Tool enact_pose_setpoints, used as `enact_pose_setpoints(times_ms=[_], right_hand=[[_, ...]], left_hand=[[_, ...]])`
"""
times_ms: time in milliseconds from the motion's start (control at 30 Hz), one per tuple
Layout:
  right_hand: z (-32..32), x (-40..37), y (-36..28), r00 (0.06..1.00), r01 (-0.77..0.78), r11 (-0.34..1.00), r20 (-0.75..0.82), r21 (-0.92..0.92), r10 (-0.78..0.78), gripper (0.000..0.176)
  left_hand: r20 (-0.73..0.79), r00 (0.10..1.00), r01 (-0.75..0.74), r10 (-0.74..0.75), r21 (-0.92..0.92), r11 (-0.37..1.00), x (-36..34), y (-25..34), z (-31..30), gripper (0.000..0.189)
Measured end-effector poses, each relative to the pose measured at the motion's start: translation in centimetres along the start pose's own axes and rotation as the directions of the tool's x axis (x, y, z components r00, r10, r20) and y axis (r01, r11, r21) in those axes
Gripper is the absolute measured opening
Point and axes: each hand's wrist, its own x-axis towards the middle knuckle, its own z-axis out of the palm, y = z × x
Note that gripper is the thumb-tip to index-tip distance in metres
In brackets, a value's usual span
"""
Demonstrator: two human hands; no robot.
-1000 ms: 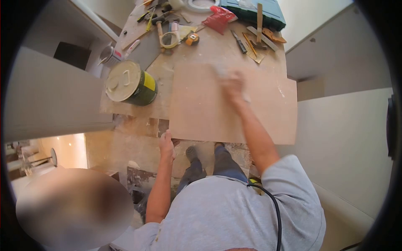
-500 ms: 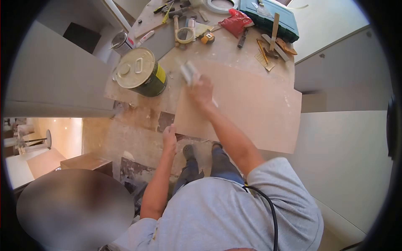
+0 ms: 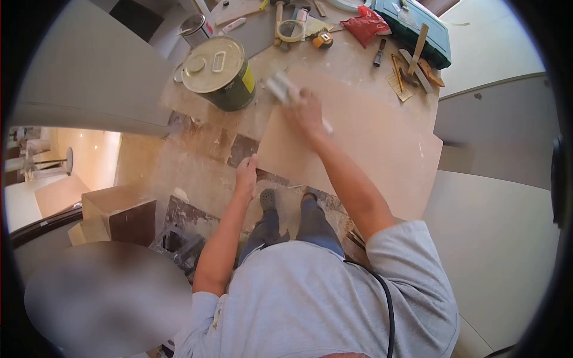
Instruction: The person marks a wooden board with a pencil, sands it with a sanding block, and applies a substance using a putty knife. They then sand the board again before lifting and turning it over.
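Note:
A pale, flat board (image 3: 370,143) lies on the worktable, angled, its near edge overhanging. My left hand (image 3: 246,173) is closed on the board's near left corner. My right hand (image 3: 307,113) is wrapped round a hand tool (image 3: 278,88) with a wide whitish head, over the board's far left part. Motion blurs the tool, so its exact kind does not show; the white end of its handle sticks out behind my hand. Left of the board stands a big dark can (image 3: 230,95) with a beige lid and a yellow label.
Behind the board lie a tape measure (image 3: 323,39), a roll of tape (image 3: 290,30), a red bag (image 3: 365,27) and a pencil (image 3: 397,71). A teal toolbox (image 3: 412,30) is at the back right. An open tin (image 3: 195,30) stands behind the can. A carton (image 3: 119,215) sits lower left.
The camera view has shifted, so the table appears higher and turned. My right hand is still over the board's left part with the tool; my left hand keeps hold of the corner.

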Motion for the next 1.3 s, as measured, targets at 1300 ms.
enact_pose_setpoints(times_ms=[1300], right_hand=[[-18.7, -26.8, 14.0, 0.712, -0.702, 0.575, -0.381, -0.421, 0.59, 0.028]], left_hand=[[0.269, 0.961, 0.125, -0.068, -0.201, 0.972, 0.6, -0.6, -2.6, 0.055]])
